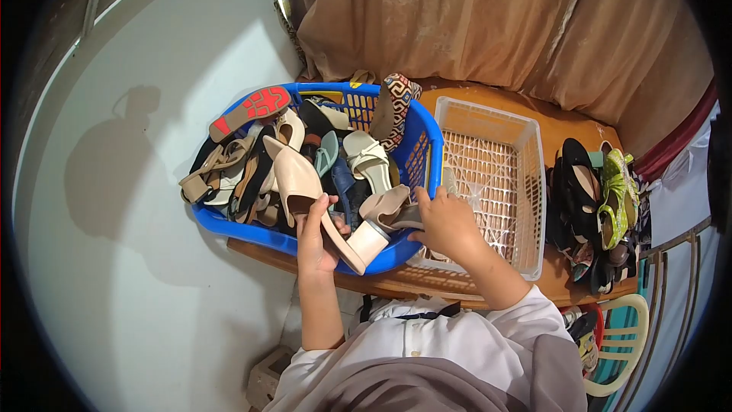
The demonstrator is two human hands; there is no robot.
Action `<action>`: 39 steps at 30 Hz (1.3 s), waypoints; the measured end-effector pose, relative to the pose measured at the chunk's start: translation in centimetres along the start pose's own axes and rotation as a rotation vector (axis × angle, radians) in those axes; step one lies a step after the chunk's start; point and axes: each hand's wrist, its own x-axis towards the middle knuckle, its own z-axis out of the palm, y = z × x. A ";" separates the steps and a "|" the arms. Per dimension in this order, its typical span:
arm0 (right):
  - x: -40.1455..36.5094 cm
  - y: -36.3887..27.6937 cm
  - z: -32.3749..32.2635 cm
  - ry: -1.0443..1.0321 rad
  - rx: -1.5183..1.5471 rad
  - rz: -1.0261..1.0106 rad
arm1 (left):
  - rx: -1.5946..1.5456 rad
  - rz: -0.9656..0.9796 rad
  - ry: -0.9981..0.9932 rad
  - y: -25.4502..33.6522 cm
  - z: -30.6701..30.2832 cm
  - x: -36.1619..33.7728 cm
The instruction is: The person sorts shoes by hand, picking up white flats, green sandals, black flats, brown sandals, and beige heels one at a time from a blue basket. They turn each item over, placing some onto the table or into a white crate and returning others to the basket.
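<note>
My left hand (315, 238) is closed around a beige closed-toe heeled mule (299, 175), held tilted over the front of a blue laundry basket (255, 238). At the basket's right front side, my right hand (450, 221) pinches one end of a taupe sandal (386, 207) between thumb and fingers. Several mixed shoes fill the basket, among them white strappy sandals (367, 156), a pale green sandal (326, 154), a shoe with a red sole (263, 103) and a patterned shoe (398, 107). Shoes lower in the pile are hidden.
A clear plastic crate (531, 183) stands right of the basket on a wooden table (606, 123). Black shoes (576, 183) and lime green shoes (616, 202) are piled at the table's right. A cream chair (639, 343) stands below; brown curtains (457, 15) hang behind.
</note>
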 end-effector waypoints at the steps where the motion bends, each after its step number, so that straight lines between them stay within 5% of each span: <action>1: 0.4 0.1 -0.1 0.008 0.044 -0.005 | 0.001 0.000 -0.005 0.1 -0.1 -0.1; 5: 0.9 1.4 -1.2 0.160 0.261 -0.041 | -0.251 -0.150 -0.076 0.6 -1.0 -0.5; 11: 0.7 5.4 -2.3 0.523 0.738 0.047 | -0.671 -0.342 -0.577 0.7 -4.5 1.6; 15: 0.3 6.4 -3.5 0.817 0.925 -0.054 | -0.704 -0.489 -0.744 0.7 -3.9 2.1; 21: -0.2 7.3 -5.5 1.034 0.259 -0.219 | -0.715 -0.710 -0.899 -1.9 -2.6 3.9; 23: -0.2 7.7 -5.9 0.988 0.117 -0.335 | -0.695 -0.747 -0.870 -2.2 -1.7 3.7; 27: 0.6 7.9 -6.0 0.866 0.342 -0.514 | -0.816 -0.642 -0.883 -4.8 -2.8 3.8; 29: 1.1 7.6 -6.1 0.778 0.394 -0.609 | -0.368 -0.177 -0.367 -4.3 -0.8 0.9; 30: 1.0 6.9 -6.5 0.742 0.400 -0.648 | -0.562 -0.634 -0.499 -1.3 1.5 0.1; 31: 1.5 6.4 -6.4 0.719 0.406 -0.717 | -0.566 -0.706 -0.687 -2.6 -0.1 2.0; 33: 2.6 5.4 -6.3 0.671 0.414 -0.852 | -0.487 -0.680 -0.681 -2.2 1.0 2.2; 39: 4.9 2.4 -5.2 0.490 0.477 -0.817 | -0.504 -0.711 -0.556 -3.1 -1.3 2.7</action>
